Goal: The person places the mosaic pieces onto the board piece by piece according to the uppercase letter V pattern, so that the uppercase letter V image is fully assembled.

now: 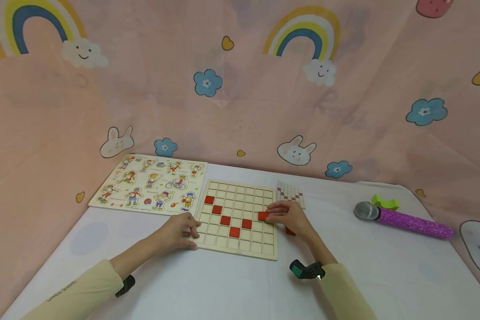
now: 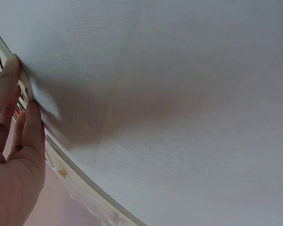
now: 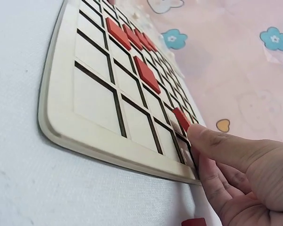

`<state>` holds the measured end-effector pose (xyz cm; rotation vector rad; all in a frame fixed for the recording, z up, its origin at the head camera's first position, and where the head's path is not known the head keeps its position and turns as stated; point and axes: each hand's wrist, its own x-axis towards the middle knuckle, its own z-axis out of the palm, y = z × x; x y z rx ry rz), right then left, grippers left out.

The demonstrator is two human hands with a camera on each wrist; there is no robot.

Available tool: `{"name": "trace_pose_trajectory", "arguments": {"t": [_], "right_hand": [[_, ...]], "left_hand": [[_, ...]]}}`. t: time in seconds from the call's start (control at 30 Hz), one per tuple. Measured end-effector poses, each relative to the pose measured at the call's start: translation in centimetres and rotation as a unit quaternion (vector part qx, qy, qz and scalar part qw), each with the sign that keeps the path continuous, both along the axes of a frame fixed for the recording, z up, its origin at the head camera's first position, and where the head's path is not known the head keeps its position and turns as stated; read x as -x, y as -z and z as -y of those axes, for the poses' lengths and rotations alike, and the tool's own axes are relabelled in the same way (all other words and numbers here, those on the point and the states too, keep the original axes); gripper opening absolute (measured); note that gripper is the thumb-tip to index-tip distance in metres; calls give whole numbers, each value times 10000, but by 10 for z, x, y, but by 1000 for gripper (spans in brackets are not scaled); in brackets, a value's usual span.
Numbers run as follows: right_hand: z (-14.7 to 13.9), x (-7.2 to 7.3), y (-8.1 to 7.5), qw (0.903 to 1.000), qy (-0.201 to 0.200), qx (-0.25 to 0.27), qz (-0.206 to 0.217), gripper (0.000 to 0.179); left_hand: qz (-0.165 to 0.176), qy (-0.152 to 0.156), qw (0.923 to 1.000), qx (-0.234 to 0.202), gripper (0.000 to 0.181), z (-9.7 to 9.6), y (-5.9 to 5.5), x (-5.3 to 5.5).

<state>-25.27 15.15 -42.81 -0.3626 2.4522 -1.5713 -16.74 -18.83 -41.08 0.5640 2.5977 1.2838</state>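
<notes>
A pale wooden grid board [image 1: 246, 246] lies on the table, with several red square tiles in its cells, such as the red tile [image 1: 234, 232] at the bottom of a V shape. My left hand [image 1: 176, 233] grips the board's near left corner between thumb and fingers. Over the right side of the board, my right hand [image 1: 290, 218] pinches a red tile [image 1: 262, 216] at a cell; in the right wrist view the thumb covers part of this held tile [image 3: 181, 118]. Partly under that hand, a loose red tile [image 1: 290, 231] lies beside the board.
A small pattern card [image 1: 291, 192] with a grid lies behind the right hand. Left of the board is a picture puzzle [image 1: 144, 202] with sports figures. A purple glittery microphone [image 1: 412, 222] and a green curved piece [image 1: 386, 202] lie at the right, on the white tablecloth [image 1: 224, 289].
</notes>
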Motion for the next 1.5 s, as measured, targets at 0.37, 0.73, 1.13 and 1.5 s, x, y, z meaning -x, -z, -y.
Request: {"name": "trace_pose_trajectory", "arguments": {"t": [0.37, 0.73, 1.13, 1.5], "right_hand": [[11, -3, -4, 9989, -78, -195, -415, 30], [13, -4, -6, 9992, -132, -59, -383, 31], [12, -4, -5, 9996, -104, 33, -256, 31], [0, -4, -4, 9999, 137, 63, 49, 34]], "left_hand": [[70, -109, 9999, 82, 22, -1, 0, 0], [79, -124, 9998, 144, 24, 0, 1, 4], [78, -162, 9998, 127, 24, -2, 0, 2], [27, -129, 9998, 162, 23, -1, 0, 0]]}}
